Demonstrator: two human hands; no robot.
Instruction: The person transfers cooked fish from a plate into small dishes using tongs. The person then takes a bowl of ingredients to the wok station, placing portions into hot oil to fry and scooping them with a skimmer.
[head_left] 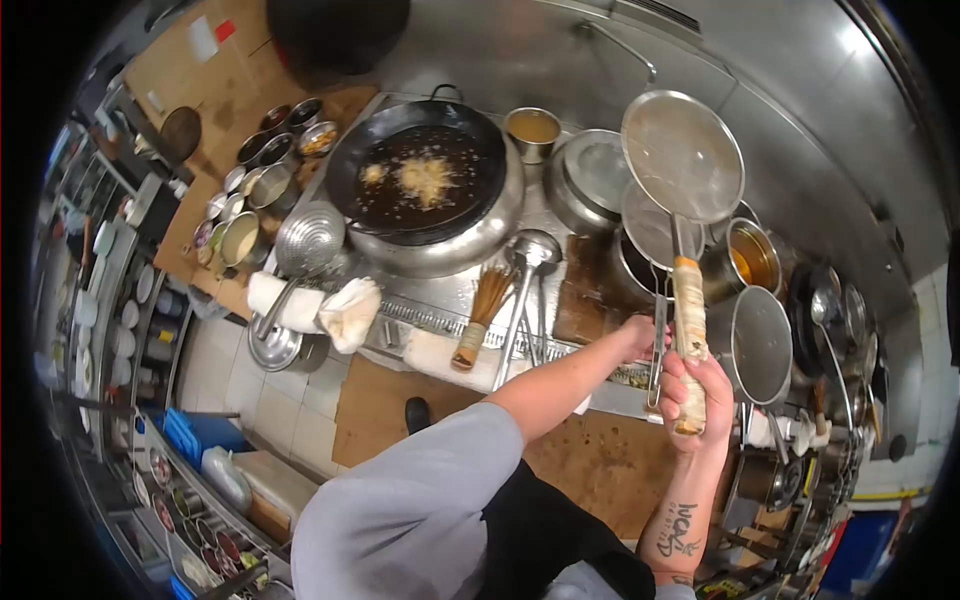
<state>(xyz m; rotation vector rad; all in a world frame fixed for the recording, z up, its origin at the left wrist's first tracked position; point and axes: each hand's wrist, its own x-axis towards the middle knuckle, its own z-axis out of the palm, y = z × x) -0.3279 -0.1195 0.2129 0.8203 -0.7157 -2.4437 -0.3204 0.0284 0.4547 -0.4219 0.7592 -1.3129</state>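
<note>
My right hand [697,395] is wrapped around the cloth-bound handle of a large round mesh strainer [685,150], raised over the right of the stove. Just left of it, my left hand [645,338] is closed beside the wire handle of a second strainer [650,228]; its fingers are partly hidden, so what it grips is unclear. That second strainer lies over a deep pot [632,268]. In a black wok [350,150] at the back left, pale battered pieces [425,180] bubble in dark oil.
A ladle [520,295] and a bamboo brush [482,318] lie at the stove's front. A perforated skimmer [310,240] and folded white cloths [350,312] are to the left. Behind stand a metal cup of yellowish liquid [533,128] and a lidded pot [590,170]. Another deep strainer [760,345] hangs right.
</note>
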